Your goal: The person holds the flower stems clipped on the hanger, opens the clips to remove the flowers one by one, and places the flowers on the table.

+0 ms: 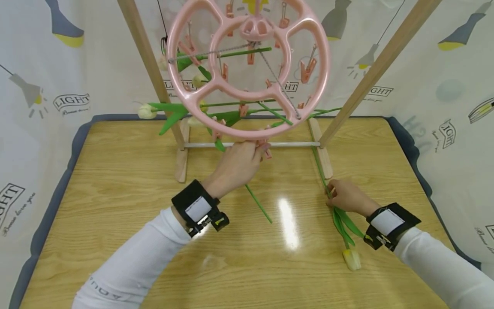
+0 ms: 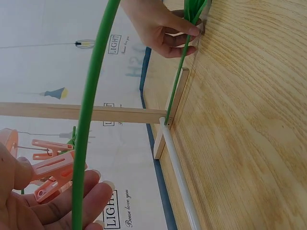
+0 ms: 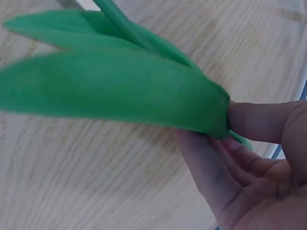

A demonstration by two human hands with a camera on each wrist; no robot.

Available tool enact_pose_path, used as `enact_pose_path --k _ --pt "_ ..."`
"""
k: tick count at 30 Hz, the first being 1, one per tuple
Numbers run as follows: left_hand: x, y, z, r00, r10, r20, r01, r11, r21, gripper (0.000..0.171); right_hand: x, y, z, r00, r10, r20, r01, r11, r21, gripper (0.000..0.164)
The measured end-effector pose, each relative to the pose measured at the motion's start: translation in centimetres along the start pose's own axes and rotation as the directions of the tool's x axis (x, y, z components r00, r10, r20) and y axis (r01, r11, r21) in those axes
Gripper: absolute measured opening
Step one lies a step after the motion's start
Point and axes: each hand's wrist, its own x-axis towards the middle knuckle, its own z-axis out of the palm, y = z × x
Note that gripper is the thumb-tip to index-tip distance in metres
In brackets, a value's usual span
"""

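My left hand (image 1: pixel 240 164) is at the front rim of a pink round hanging rack (image 1: pixel 227 134). In the left wrist view its thumb and fingers pinch a pink clothespin (image 2: pixel 53 167). A green stem (image 2: pixel 88 110) crosses close in front of those fingers; whether they touch it I cannot tell. My right hand (image 1: pixel 349 197) pinches the stem of a white tulip (image 1: pixel 352 260) low over the table, blossom toward me and stem end pointing to the rack's foot. In the right wrist view the tulip's leaves (image 3: pixel 120 91) hide part of the grip.
A wooden stand (image 1: pixel 376 66) with a white crossbar (image 1: pixel 285 144) carries the rack. Several clothespins (image 1: pixel 308 71) hang around the rings. More tulips (image 1: pixel 147 111) lie sideways beneath the rack. The wooden table (image 1: pixel 127 240) meets a lamp-printed cloth behind.
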Motion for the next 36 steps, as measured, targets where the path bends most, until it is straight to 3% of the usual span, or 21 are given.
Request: enact_pose_path --k 14,21,36 --pt "0.1 0.0 0.1 1.000 -0.009 0.011 0.009 1.000 0.009 0.034 0.8 -0.1 0.5 0.998 -0.010 -0.054 0.013 0.999 0.039 0.039" --pt "0.1 0.0 0.1 1.000 -0.002 0.018 0.002 1.000 0.008 0.034 1.7 -0.8 0.7 0.993 -0.046 -0.109 0.044 0.999 -0.014 0.031" --pt "0.1 -0.1 0.1 1.000 -0.004 0.008 0.004 1.000 0.000 0.034 2.8 -1.4 0.5 0.989 0.015 -0.144 -0.021 0.999 -0.041 0.028"
